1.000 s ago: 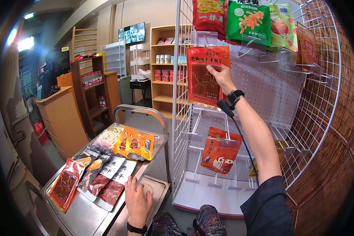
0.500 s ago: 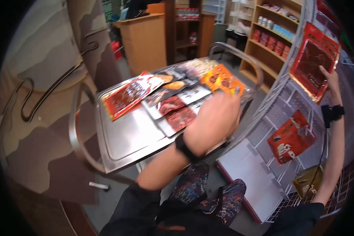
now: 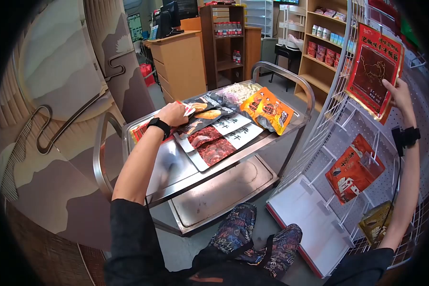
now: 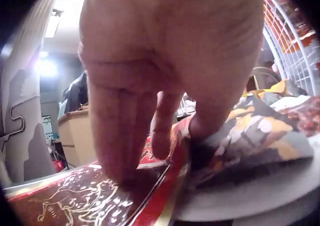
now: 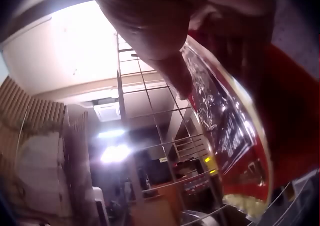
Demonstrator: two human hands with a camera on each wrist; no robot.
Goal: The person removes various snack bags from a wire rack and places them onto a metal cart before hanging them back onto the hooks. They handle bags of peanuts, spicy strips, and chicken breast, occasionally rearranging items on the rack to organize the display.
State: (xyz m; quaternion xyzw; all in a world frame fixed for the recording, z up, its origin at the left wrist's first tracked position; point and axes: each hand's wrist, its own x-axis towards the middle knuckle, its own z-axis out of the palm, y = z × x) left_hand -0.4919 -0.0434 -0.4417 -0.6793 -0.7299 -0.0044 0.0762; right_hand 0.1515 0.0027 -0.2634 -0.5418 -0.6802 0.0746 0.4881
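My right hand (image 3: 400,97) holds a red snack packet (image 3: 372,71) up at the rack, thumb on its front and fingers behind. In the right wrist view, the thumb presses the shiny front of this packet (image 5: 225,121). Over on the cart, my left hand (image 3: 172,114) grips a similar red packet (image 3: 140,131) near its edge, covering much of it. The left wrist view shows fingers on the gold-printed face of that packet (image 4: 75,201) and the thumb across its edge. Black packets (image 3: 207,114) lie right beside this hand.
The metal cart tray (image 3: 169,164) also bears white packets with a meat picture (image 3: 214,148) and orange packets (image 3: 269,109). On the rack's pegs hang another red packet (image 3: 350,167) and a gold-brown one (image 3: 376,221). A wooden shelf (image 3: 314,81) stands behind.
The view has turned left toward the cart. My left hand has left the cart's near side and moved across to the red packet at its left. The right hand keeps its packet at the rack.
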